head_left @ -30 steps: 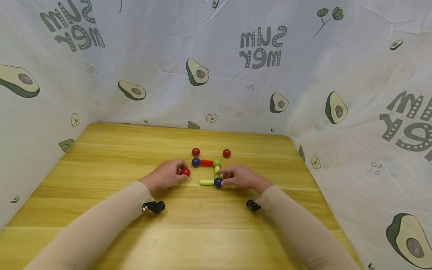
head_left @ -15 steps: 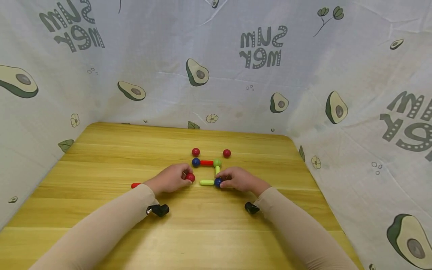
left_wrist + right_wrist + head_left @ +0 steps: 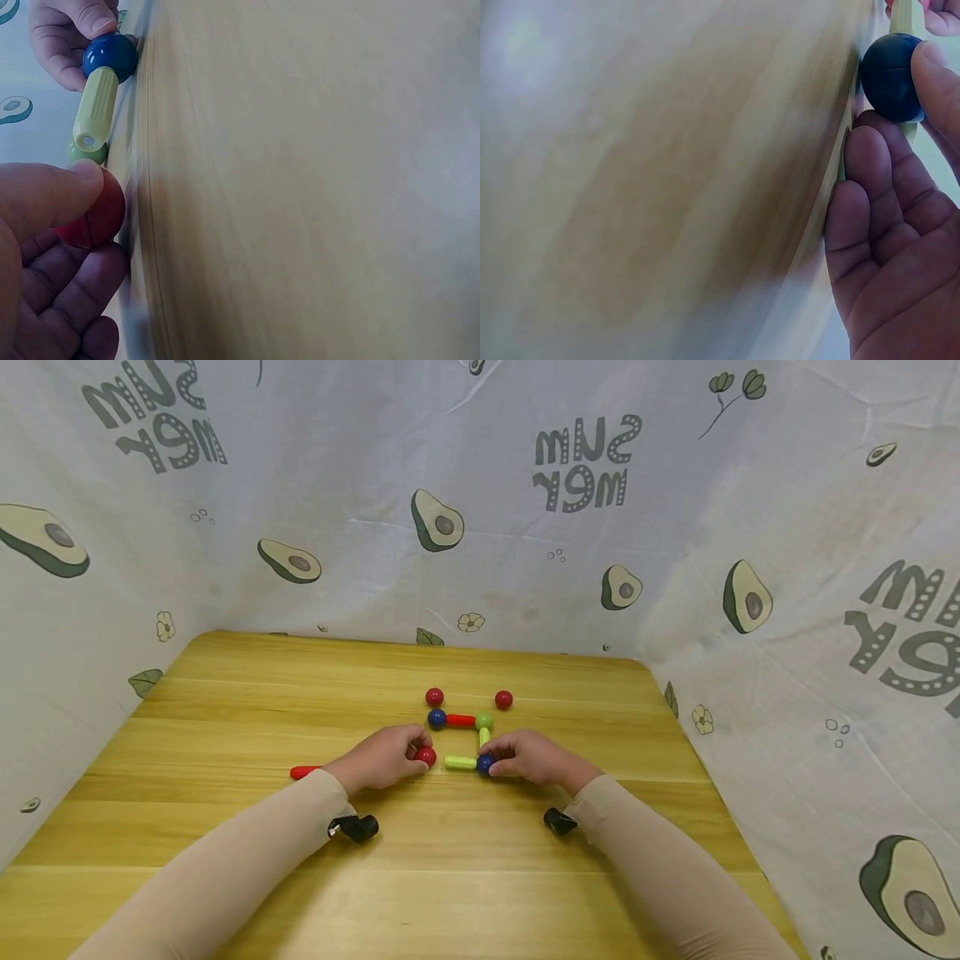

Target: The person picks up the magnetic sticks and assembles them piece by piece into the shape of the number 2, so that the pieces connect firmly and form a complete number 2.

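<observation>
My left hand (image 3: 385, 757) pinches a red ball (image 3: 426, 756) between thumb and fingers, a short gap left of the free end of a yellow-green stick (image 3: 460, 762). That stick's other end meets a dark blue ball (image 3: 486, 764), which my right hand (image 3: 536, 758) holds between thumb and fingertips. From the blue ball a second yellow-green stick (image 3: 484, 738), partly hidden by the fingers, runs back to a green ball (image 3: 483, 721). A red stick (image 3: 460, 721) joins the green ball to another blue ball (image 3: 437, 719). In the left wrist view the stick's holed end (image 3: 90, 140) faces the red ball.
Two loose red balls, one at the left (image 3: 434, 697) and one at the right (image 3: 503, 699), lie behind the joined pieces. A red stick (image 3: 303, 772) shows partly behind the left wrist. Patterned cloth (image 3: 517, 585) hangs behind the wooden table (image 3: 420, 868).
My left hand has carried the red ball right and slightly nearer, toward the stick's free end, uncovering the loose red stick. My right hand has stayed at the blue ball, its fingers drawn closer around it.
</observation>
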A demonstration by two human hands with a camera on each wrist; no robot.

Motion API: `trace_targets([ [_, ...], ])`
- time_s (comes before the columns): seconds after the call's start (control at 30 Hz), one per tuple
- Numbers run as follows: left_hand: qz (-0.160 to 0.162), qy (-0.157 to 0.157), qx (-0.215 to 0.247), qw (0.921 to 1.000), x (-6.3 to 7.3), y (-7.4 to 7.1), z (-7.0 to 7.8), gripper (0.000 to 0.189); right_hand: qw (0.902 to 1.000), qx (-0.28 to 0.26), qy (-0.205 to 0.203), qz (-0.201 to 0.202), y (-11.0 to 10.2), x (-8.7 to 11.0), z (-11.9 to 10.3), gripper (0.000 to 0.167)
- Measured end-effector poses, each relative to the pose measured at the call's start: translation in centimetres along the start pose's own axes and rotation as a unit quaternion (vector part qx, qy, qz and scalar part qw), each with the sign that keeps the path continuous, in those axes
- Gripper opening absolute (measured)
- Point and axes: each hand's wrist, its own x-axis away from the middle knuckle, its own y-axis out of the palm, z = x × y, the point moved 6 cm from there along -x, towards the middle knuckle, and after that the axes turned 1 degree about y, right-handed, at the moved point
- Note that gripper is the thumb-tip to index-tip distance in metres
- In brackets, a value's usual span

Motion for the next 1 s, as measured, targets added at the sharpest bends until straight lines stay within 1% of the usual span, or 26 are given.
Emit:
trace_targets([
  [0.27,0.007,0.001,-0.013,0.9999,-0.2,0.2,0.2,0.024,1.0000,-0.008,0.002,0.002,0.0,-0.3,0.2,0.029],
  [0.47,0.012,0.011,-0.018,0.9997,-0.8,0.8,0.3,0.026,0.9999,-0.009,-0.002,0.006,-0.1,-0.3,0.2,0.029],
  [0.73,0.014,0.000,-0.018,0.9997,-1.3,1.2,0.2,0.024,0.9998,-0.013,0.000,0.013,-0.2,-0.2,0.5,0.030],
  [0.9,0.017,0.001,-0.025,0.9995,-1.4,1.3,0.6,0.024,0.9998,-0.010,0.005,0.017,-0.3,-0.3,0.9,0.030],
  [1.0,0.019,0.002,-0.020,0.9996,-1.4,1.5,0.7,0.023,0.9999,-0.003,0.000,0.015,-0.4,-0.4,1.1,0.030],
])
